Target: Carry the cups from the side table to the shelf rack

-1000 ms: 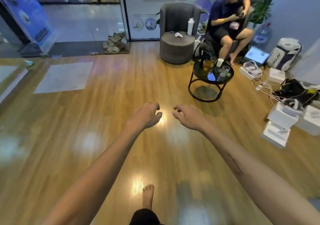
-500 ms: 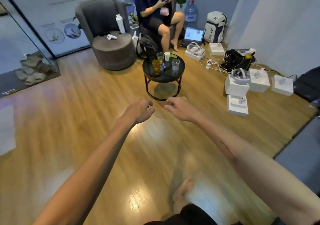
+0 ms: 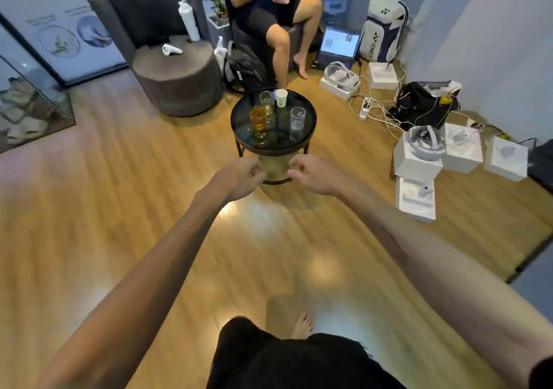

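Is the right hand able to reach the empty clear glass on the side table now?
Probably yes. The right hand is empty and just short of the side table; the clear glass stands on its near right, with nothing between them.

Black round side table (image 3: pixel 239 137); amber-filled glass (image 3: pixel 258 119); white paper cup (image 3: pixel 281 97); honey-brown wooden floor (image 3: pixel 119 209)

Four cups (image 3: pixel 274 112) on side table (image 3: pixel 242 146), armchair (image 3: pixel 167 59) behind-left.
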